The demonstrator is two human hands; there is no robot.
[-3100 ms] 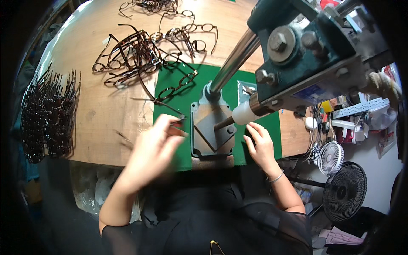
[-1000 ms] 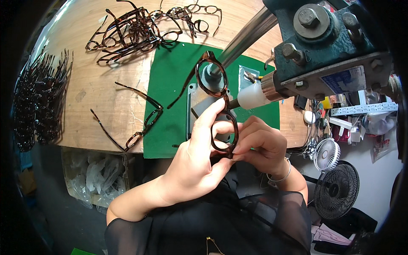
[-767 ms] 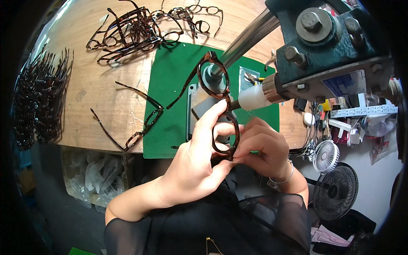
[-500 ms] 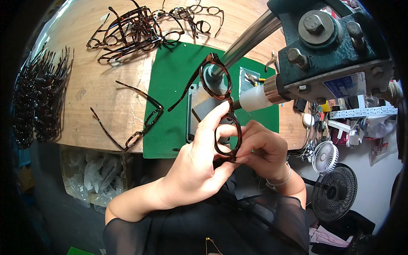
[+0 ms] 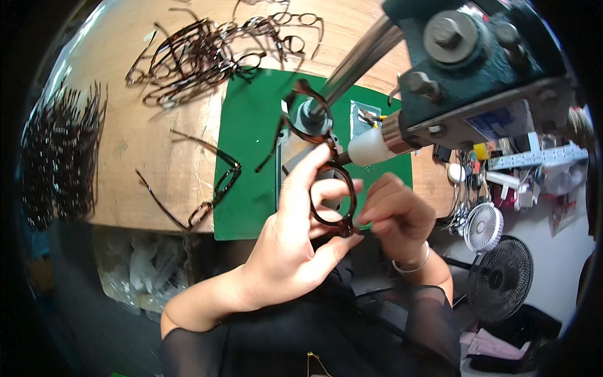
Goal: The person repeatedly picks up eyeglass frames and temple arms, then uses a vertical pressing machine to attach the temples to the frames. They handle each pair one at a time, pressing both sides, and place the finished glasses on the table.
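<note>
My left hand [image 5: 282, 251] holds a brown tortoiseshell eyeglass frame [image 5: 352, 196] upright, its fingers around the lower rim and the thumb by the lower end piece. The upper rim and one temple point away from me. Close to the bridge is the dark tip of a press-like machine [image 5: 483, 81] with a white plastic collar [image 5: 367, 147]; whether they touch I cannot tell. Just right of the lower rim, my right hand [image 5: 402, 217] is closed, fingertips pinched together and slightly off the frame. Anything within that pinch is hidden or too small to make out.
More tortoiseshell frames [image 5: 201, 56] lie heaped at the back left. One open frame [image 5: 227, 179] rests left of the green mat [image 5: 245, 125]. A dense bundle of temples [image 5: 63, 157] stands far left. Pliers [image 5: 370, 117] lie behind the collar; fans [image 5: 500, 279] stand right.
My right hand has come away from the lower end of the eyeglass frame, moving slightly right. The frame has tilted a little in my left hand. The whole view has shifted slightly.
</note>
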